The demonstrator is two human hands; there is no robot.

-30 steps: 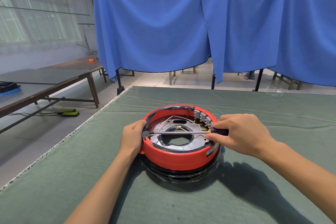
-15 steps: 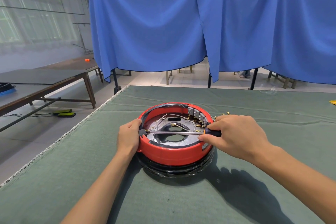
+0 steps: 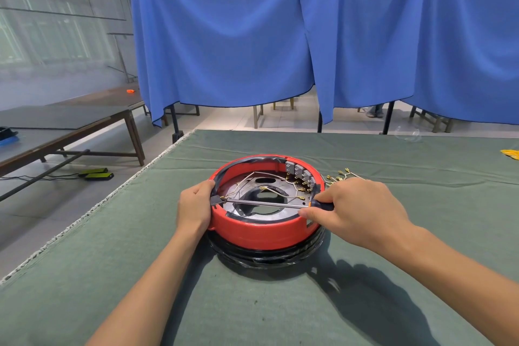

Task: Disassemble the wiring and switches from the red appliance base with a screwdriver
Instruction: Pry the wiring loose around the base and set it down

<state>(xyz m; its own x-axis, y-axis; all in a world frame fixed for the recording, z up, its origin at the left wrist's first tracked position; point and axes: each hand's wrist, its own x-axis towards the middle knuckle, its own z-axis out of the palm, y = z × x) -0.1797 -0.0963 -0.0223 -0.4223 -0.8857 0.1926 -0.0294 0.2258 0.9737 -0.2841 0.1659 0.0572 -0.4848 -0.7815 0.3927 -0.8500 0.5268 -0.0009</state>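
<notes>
We have the red base (image 3: 261, 230) sitting open side up near the middle of the green table cover (image 3: 112, 275), resting on a black ring (image 3: 266, 257) that looks wrapped in clear film. Our left hand (image 3: 193, 209) curls over the rim at about nine o'clock, thumb on top, and steadies it. Our right hand (image 3: 356, 211) grips the dark handle of the screwdriver (image 3: 266, 203) at about three o'clock. Its metal shaft lies nearly flat across the opening, and the tip reaches a small black block (image 3: 216, 200) on the inner wall at nine o'clock, just beside our left thumb.

Inside, thin pale wires (image 3: 252, 181) with brass ends loop over a grey metal plate (image 3: 250, 212). A row of grey switches (image 3: 299, 173) stands against the wall at about one o'clock. A loose bundle of wires (image 3: 341, 175) already lies on the cover just beyond our right hand, at two o'clock from the base.

We judge the shell to be stiff plastic, light enough to slide or rock on the film under a sideways push, so the rim opposite the tool is the place to brace. The wires look soft and easy to kink, and the brass ends are small, so we would take each one at the connector, not pull on the strand. With the tip this close to our thumb, a slip could jab it.
</notes>
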